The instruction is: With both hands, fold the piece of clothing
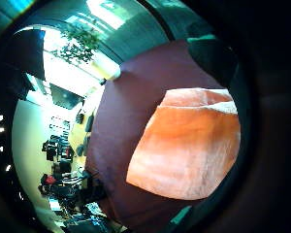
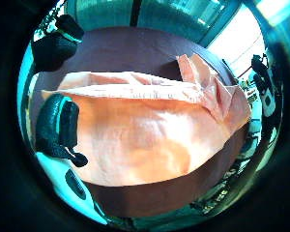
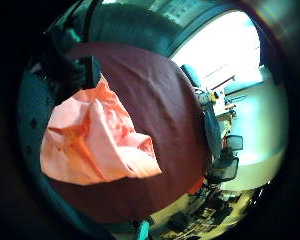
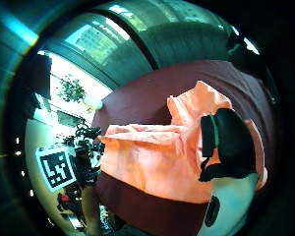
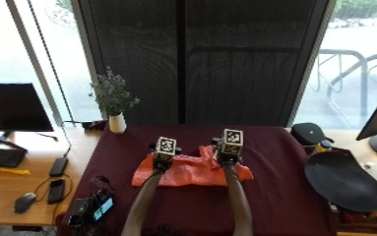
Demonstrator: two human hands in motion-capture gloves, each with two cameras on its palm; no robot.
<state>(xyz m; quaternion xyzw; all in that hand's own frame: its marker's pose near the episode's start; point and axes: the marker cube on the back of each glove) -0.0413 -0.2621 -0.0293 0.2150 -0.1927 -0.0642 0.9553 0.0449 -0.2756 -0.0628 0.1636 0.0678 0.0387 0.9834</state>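
An orange garment point(image 5: 191, 173) lies spread across the middle of the table's dark maroon cloth point(image 5: 267, 196). My left hand point(image 5: 164, 156) is at its far left edge and my right hand point(image 5: 229, 150) at its far right edge. Between them a bunched part point(image 5: 207, 152) stands up. In the left thumb side palm view the thumb point(image 2: 58, 126) curls onto the garment's point(image 2: 150, 140) edge. The right thumb point(image 4: 228, 142) likewise curls onto the cloth point(image 4: 152, 157). The bunched folds point(image 3: 97, 140) show beside the other hand point(image 3: 72, 70).
A white vase with a plant point(image 5: 116, 123) stands at the far left corner. A black round object point(image 5: 342, 179) and a black cap point(image 5: 308, 132) lie at the right. A small device with cables point(image 5: 91, 209) sits at the near left corner.
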